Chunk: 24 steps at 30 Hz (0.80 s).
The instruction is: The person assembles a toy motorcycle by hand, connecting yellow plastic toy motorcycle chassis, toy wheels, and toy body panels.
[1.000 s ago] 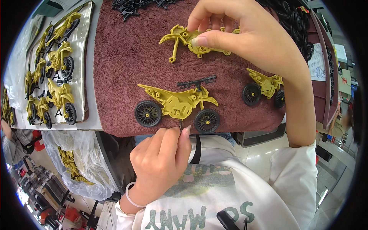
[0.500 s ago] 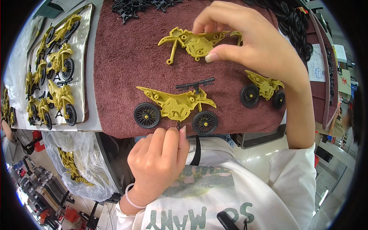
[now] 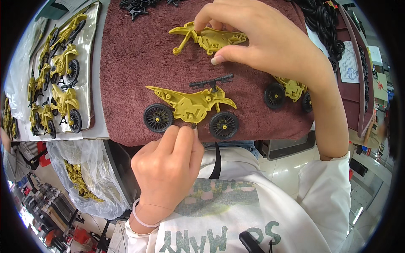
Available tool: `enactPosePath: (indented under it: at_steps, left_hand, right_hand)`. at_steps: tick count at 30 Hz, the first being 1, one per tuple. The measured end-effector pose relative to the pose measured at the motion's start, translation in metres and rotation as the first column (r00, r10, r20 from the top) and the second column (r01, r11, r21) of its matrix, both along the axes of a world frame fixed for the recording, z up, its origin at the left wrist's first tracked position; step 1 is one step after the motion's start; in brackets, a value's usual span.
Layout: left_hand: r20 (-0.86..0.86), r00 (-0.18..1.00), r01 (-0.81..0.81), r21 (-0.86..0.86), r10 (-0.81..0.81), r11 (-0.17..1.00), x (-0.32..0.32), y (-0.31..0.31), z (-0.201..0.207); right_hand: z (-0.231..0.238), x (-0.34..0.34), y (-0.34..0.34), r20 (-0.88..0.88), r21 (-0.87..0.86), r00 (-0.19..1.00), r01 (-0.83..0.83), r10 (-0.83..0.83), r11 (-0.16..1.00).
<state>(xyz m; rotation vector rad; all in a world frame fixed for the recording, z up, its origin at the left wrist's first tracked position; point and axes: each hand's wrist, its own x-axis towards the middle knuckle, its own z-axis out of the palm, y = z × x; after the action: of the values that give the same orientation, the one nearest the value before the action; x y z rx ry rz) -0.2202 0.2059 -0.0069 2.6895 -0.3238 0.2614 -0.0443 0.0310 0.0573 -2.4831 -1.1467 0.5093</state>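
Note:
A yellow toy motorcycle half-shell (image 3: 190,110) lies on the maroon cloth, with black spoked wheels and a black handlebar (image 3: 211,81). Below its underside my left hand (image 3: 168,162) is closed, thumb and index finger pinching a small black part (image 3: 194,125) whose shape is mostly hidden. Farther back lies a second yellow half-shell (image 3: 215,40) without wheels, its inner side up. My right hand (image 3: 253,38) arches over this shell, fingertips at its upper edge and thumb apart beneath; part of the shell is hidden behind the hand.
At right, beside my forearm, is another wheeled yellow motorcycle half (image 3: 291,89). Assembled yellow motorcycles (image 3: 65,63) fill a tray at left. Black wheels (image 3: 320,21) pile up back right, small black parts (image 3: 141,5) at the back. A plastic bag (image 3: 90,168) of yellow parts hangs lower left.
My right hand has moved left and back over the rear shell, which has shifted and turned slightly. My left fingers stay at the wheeled motorcycle's underside; the whole view has shifted a little.

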Motion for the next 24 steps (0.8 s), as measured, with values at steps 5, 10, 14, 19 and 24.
enactPosePath:
  at_steps: [5,10,14,19,24]
  left_hand:
    - [-0.039,0.999,0.017,0.035,-0.016,0.999,0.001,0.002,0.004]
    - [-0.04,0.999,0.004,0.034,-0.002,0.999,0.0,0.001,0.005]
    - [-0.156,0.984,-0.114,-0.151,0.09,0.982,-0.011,0.016,0.017]
    - [-0.044,0.99,-0.139,-0.462,0.134,0.876,-0.002,0.029,0.03]
    - [0.331,0.943,0.093,-0.289,0.008,0.953,0.027,0.025,0.028]
  right_hand:
    - [-0.013,-0.005,-0.006,0.163,0.16,0.986,-0.001,-0.025,0.987]
    - [0.035,-0.022,0.009,-0.189,0.087,0.9,0.413,-0.392,0.907]
    - [0.03,-0.031,-0.025,-0.243,0.211,0.905,0.401,-0.349,0.891]
    - [0.025,-0.048,-0.031,-0.3,0.342,0.898,0.416,-0.321,0.843]
    - [0.006,-0.063,0.033,-0.36,0.474,0.901,0.4,-0.242,0.784]
